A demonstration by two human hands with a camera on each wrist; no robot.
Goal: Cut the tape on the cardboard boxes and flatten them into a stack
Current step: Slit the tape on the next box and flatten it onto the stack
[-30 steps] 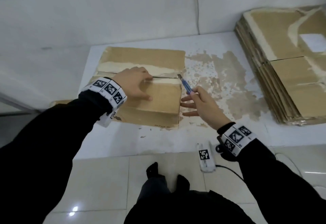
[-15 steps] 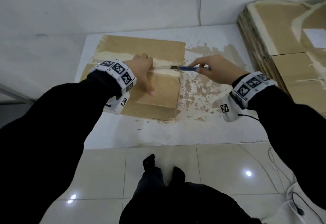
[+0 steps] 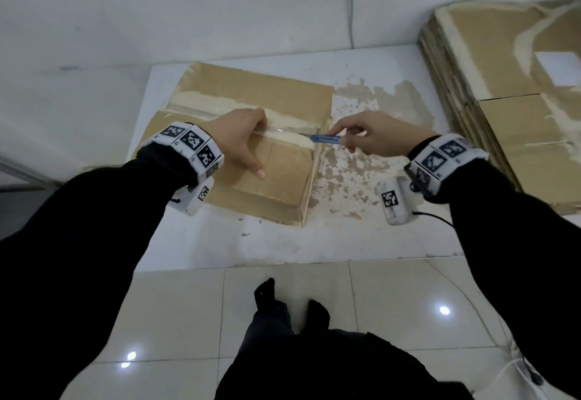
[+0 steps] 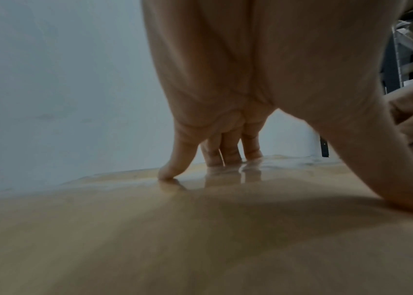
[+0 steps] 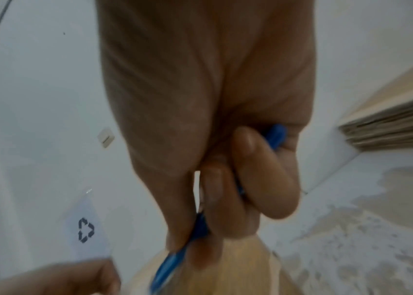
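A taped cardboard box (image 3: 276,176) lies on the white table (image 3: 345,236), with a clear tape seam (image 3: 220,110) across its top. My left hand (image 3: 242,138) presses down on the box top (image 4: 200,229) with straight fingers (image 4: 228,153) planted on the tape and the thumb spread toward me. My right hand (image 3: 371,138) pinches a blue utility knife (image 3: 325,138) at the box's right edge, with the blade lying along the seam. In the right wrist view the blue knife (image 5: 172,265) sticks out below the curled fingers (image 5: 266,175).
A tall stack of flattened cardboard (image 3: 509,91) fills the right end of the table. Worn brown patches (image 3: 361,160) mark the tabletop beside the box. A white wall (image 3: 188,6) stands close behind. Tiled floor (image 3: 314,299) and my feet lie below the table's front edge.
My right hand swung up from the box's near right side to the seam's right end and laid the knife along the tape. The left hand stayed pressed on the box.
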